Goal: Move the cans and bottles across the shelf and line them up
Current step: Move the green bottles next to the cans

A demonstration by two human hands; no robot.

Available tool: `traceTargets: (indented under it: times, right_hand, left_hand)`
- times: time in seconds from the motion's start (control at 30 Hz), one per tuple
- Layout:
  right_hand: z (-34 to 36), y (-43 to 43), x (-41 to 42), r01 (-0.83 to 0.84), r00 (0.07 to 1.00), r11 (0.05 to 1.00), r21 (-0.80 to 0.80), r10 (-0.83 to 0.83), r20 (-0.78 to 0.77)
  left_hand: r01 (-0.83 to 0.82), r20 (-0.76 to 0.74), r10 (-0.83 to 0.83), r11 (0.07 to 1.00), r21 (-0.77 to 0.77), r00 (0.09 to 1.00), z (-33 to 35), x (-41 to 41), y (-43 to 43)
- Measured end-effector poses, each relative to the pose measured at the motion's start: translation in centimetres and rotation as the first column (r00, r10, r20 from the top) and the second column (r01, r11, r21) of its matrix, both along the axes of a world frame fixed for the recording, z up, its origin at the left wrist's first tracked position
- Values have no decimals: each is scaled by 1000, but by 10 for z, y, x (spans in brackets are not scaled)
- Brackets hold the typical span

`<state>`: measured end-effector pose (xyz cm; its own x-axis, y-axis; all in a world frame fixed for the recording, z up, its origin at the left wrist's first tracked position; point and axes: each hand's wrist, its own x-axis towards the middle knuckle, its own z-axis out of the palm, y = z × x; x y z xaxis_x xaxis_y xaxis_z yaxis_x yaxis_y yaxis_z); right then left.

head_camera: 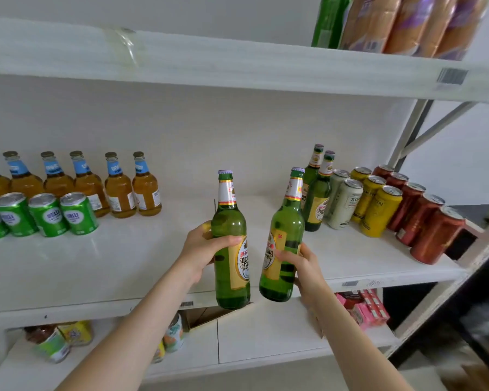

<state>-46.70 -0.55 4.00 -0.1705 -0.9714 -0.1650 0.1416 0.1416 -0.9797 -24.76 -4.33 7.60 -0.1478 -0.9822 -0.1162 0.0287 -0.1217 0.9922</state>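
Note:
My left hand (201, 249) grips a green beer bottle (229, 221) around its body, held upright in front of the middle shelf (110, 266). My right hand (299, 266) grips a second green beer bottle (287, 230), tilted slightly right. Both bottles hang off the shelf, near its front edge. Two more green bottles (318, 193) stand at the right. Beside them stand white cans (345, 203), yellow cans (377, 204) and red cans (424, 218). On the left stand amber bottles (119, 190) with blue neck labels and green cans (47, 214).
An upper shelf (237, 66) carries a green bottle (329, 21) and wrapped packs (412, 24) at the right. The lower shelf (266, 334) holds jars, small cans, a cardboard piece and pink boxes (364, 307). A metal frame post (407, 134) stands at the right.

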Motion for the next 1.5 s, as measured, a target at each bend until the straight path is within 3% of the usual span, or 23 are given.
traceTargets:
  times: [0.27, 0.73, 1.5]
  right_hand:
    - [-2, -35, -68, -7, 1000, 998, -55, 7, -6]
    - [-15, -86, -176, -110, 992, 991, -82, 104, -77]
    - [-48, -159, -205, -93, 982, 978, -186, 59, -180]
  left_hand:
    - [59, 59, -58, 998, -29, 997, -2, -73, -38]
    - [-52, 66, 55, 998, -37, 996, -16, -175, -53]
    - [-91, 36, 98, 984, -154, 995, -40, -205, -95]
